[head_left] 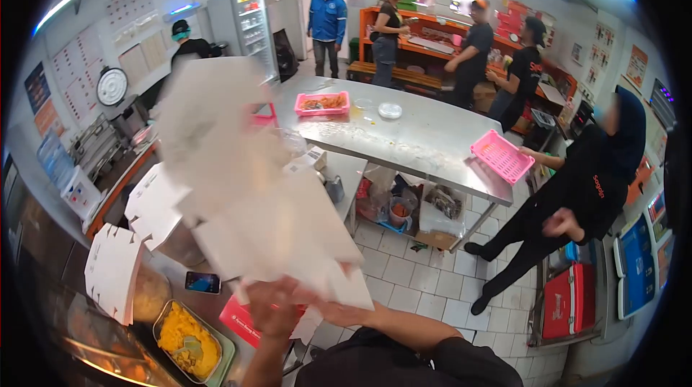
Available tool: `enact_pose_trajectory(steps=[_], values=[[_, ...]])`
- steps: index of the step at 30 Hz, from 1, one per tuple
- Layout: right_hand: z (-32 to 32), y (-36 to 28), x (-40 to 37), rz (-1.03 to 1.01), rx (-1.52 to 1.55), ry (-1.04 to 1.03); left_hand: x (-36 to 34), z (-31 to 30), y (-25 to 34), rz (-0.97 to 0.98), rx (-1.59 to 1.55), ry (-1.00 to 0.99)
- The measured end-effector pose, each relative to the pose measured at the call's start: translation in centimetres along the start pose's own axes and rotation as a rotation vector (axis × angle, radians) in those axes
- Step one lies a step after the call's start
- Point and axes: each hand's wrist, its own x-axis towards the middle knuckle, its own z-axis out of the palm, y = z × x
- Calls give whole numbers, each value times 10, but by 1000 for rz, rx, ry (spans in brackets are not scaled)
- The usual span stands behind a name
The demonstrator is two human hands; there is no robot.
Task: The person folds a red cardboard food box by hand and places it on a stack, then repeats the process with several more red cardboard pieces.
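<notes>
A large white cardboard box blank [288,221], blurred at its upper part, rises in front of me. My right hand [339,309] grips its lower edge, fingers partly hidden behind the board. Close beside it, my left hand [274,304] is closed at the bottom of the same blank. Just below my left hand lies a red printed box [249,322]. To the left are a stack of white folded box blanks [115,271], a phone [202,282] lying flat, and a metal tray of yellow food [189,340] with a utensil in it.
A steel table [425,145] ahead bears a pink basket of food [321,103] and a round white container [390,111]. At right, a co-worker [577,185] in black holds a tilted pink basket [502,156]. Several other people stand at the back. A red cool box [569,300] is lower right.
</notes>
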Motion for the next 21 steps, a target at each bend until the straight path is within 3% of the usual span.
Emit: enact_pose_trajectory(steps=[1,2,4,5,6,8,9,10,12,13,14,16,17,18,19,20,21], values=[[-2,-33,18,738,475,113,9,3,19,16,-97,-10],[1,-23,19,726,485,85,13,-4,23,9,-70,3],[1,3,18,-12,486,15,22,-22,30,-251,-497,-191],[-16,-11,34,-64,170,-225,28,-33,32,-267,-471,-171],[-18,-15,36,-79,189,-249,38,-45,30,-529,-862,-53],[-16,-21,32,-308,-290,-700,48,-70,21,-1017,-1649,227],[-17,-28,31,-291,-202,-677,38,-72,9,-1227,-1508,251],[-16,-25,25,-304,-184,-686,31,-67,4,-1229,-1489,271],[-16,-19,10,-120,327,-482,24,-50,-5,-1204,-1385,253],[-14,-20,6,9,562,-241,15,-35,-7,-979,-1493,293],[-13,-17,4,8,570,-245,8,-33,-8,-980,-1484,298],[-14,-8,2,-21,44,-122,-3,-33,-5,-838,-925,-272],[-19,-9,7,-83,-123,-232,2,-34,0,-838,-924,-268],[-17,-11,8,-85,-123,-233,13,-36,9,-956,-952,-268],[-13,-14,9,-41,-156,-248,21,-35,18,-1076,-978,-270],[-11,-16,10,2,-191,-261,24,-32,23,-1076,-978,-269],[-12,-14,10,3,-190,-261,26,-28,27,-1176,-1110,-98]])
